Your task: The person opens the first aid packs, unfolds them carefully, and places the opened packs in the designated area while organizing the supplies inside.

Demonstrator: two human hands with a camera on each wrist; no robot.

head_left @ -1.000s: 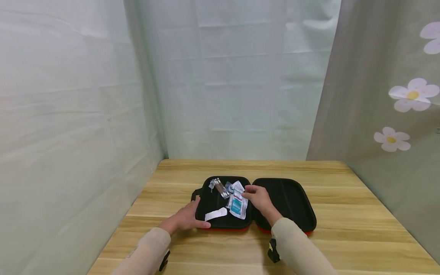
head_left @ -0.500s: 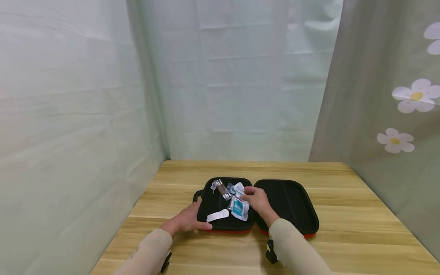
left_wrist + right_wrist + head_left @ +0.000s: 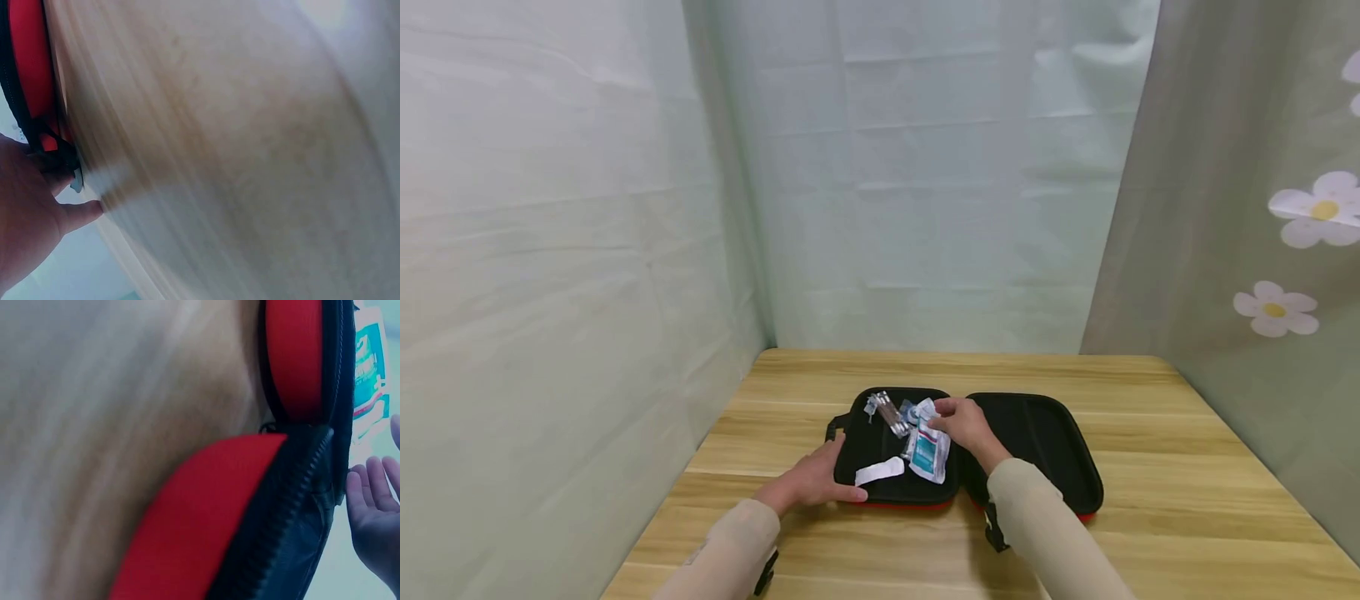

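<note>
A zippered case, black inside and red outside, lies unfolded on the table. Its left half (image 3: 867, 448) holds a white packet with a teal label (image 3: 927, 452), a white strip (image 3: 880, 471) and a clear-wrapped brown item with silvery ends (image 3: 891, 414). My left hand (image 3: 816, 479) rests at that half's near left corner, thumb stretched along the front edge. In the left wrist view the thumb (image 3: 81, 214) is extended beside the red shell. My right hand (image 3: 968, 425) is over the packet's upper right side. Its fingers (image 3: 378, 484) look relaxed in the right wrist view, thumb apart from them.
The case's right half (image 3: 1048, 450) lies flat beside the left one, joined along the middle. A black handle (image 3: 835, 425) sticks out on the left. Pale curtains (image 3: 925, 208) hang around the wooden table (image 3: 1165, 467) at the back and sides.
My right hand has shifted slightly up and away from the packet's label. The head view has turned a little left. The left hand keeps its place at the corner.
</note>
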